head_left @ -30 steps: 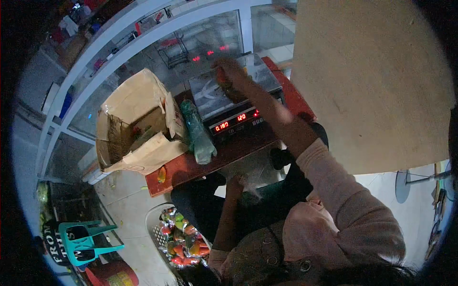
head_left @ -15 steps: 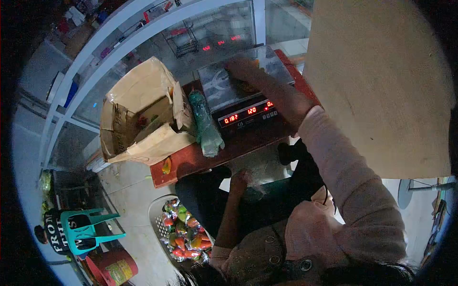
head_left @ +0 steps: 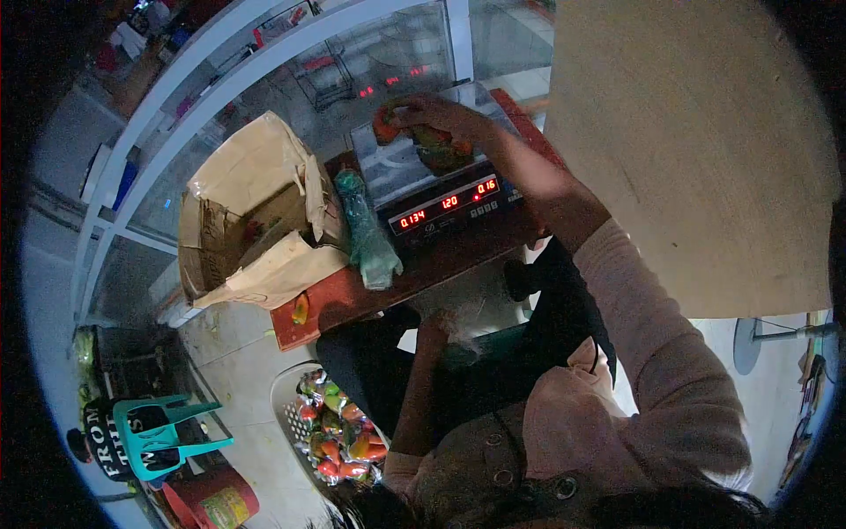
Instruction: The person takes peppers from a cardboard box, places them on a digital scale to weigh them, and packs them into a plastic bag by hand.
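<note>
My right hand [head_left: 441, 116] reaches over the metal plate of a digital scale [head_left: 410, 179], its fingers round a reddish pepper [head_left: 384, 123]. More green and red peppers [head_left: 441, 152] lie on the plate below my palm. The red display [head_left: 449, 203] reads 0.134, 1.20 and 0.16. Low over my lap, my left hand [head_left: 438, 326] is closed beside a clear plastic bag [head_left: 467, 346], seemingly gripping its edge. A roll of green plastic bags [head_left: 367, 234] lies left of the scale.
An open cardboard box [head_left: 286, 273] stands left on the red table [head_left: 330, 309], near a small orange pepper [head_left: 300, 309]. Below is a basket [head_left: 286, 410] of wrapped peppers. A teal stool [head_left: 150, 436] and red bucket [head_left: 211, 498] stand lower left; a brown board [head_left: 687, 159] is at right.
My right hand has shifted left on the plate and now holds a pepper at its left side. The display went from about 0.18 to 0.134. The view has shifted slightly.
</note>
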A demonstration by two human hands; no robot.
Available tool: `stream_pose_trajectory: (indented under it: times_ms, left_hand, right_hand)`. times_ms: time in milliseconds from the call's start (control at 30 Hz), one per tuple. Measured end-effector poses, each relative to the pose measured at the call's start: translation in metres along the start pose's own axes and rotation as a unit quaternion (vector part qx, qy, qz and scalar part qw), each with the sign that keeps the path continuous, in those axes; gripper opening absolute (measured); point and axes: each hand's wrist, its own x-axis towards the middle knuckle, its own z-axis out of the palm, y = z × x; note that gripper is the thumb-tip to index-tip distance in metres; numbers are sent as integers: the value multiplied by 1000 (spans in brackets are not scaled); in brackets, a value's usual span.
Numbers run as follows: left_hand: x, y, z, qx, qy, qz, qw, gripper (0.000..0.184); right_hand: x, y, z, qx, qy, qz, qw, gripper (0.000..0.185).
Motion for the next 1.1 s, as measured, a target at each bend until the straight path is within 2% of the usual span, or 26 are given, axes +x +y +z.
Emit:
stream_pose_trajectory:
  times_ms: [67, 167, 233, 267, 333, 400, 467, 533, 567, 633, 700, 767, 800, 833, 867, 933, 1000, 1067, 1100]
  left_hand:
    - [-5, 1, -4, 149, 11, 63, 987, 27]
    - [-9, 6, -9, -55, 13, 113, 992, 22]
    - [-15, 25, -14, -13, 15, 106, 994, 20]
    - [-15, 30, -14, 8, 16, 102, 995, 19]
    - [-12, 18, -8, -192, -10, 13, 981, 18]
    - [-9, 12, -4, -304, -10, -43, 952, 17]
    - [-8, 8, 1, -334, 11, -71, 940, 17]
    - [-17, 35, -16, -82, 11, 22, 996, 17]
    - [-20, 44, -21, 48, 7, 68, 997, 18]
    - [-17, 35, -17, -77, -4, 50, 996, 19]
    - [-18, 32, -15, -160, -15, 30, 987, 20]
    - [-19, 40, -17, -204, -24, 8, 979, 21]
    - [-21, 48, -21, -155, -27, 8, 988, 20]
    - [-22, 55, -25, -104, -29, 9, 994, 20]
    - [-22, 60, -28, -53, -32, 10, 998, 19]
    - [-20, 61, -27, -92, -48, 1, 995, 19]
    - [-17, 44, -22, -48, -52, 30, 997, 19]
    - [-6, 13, -11, 75, -37, 96, 992, 20]
    - [-7, 8, -9, 51, -28, 90, 994, 21]
  right_hand:
    - [2, -2, 2, 8, 4, -32, 999, 41]
    - [14, 12, 3, 39, 44, -113, 992, 40]
    - [35, 32, -6, 55, 44, -172, 983, 39]
    - [32, 29, -3, 69, 67, -162, 982, 38]
    - [28, 21, 2, 98, 113, -145, 978, 36]
    - [40, 38, -8, 17, 151, -132, 980, 33]
    - [58, 69, -24, -47, 168, -137, 975, 32]
    - [83, 106, -46, -99, 166, -158, 968, 31]
    - [90, 112, -50, -203, 183, -177, 946, 31]
    - [101, 126, -56, -405, 210, -208, 865, 31]
    - [70, 66, -31, -528, 156, -167, 818, 31]
    - [60, 51, -21, -433, 137, -163, 876, 28]
    - [66, 67, -26, -268, 143, -175, 936, 26]
    - [72, 82, -32, -94, 147, -182, 968, 25]
    - [79, 94, -44, -115, 138, -149, 972, 26]
    - [86, 107, -66, -155, 122, -83, 977, 28]
    - [81, 100, -64, -74, 127, -91, 985, 30]
    - [69, 74, -58, -16, 124, -108, 986, 33]
    - [59, 54, -53, 3, 120, -121, 985, 35]
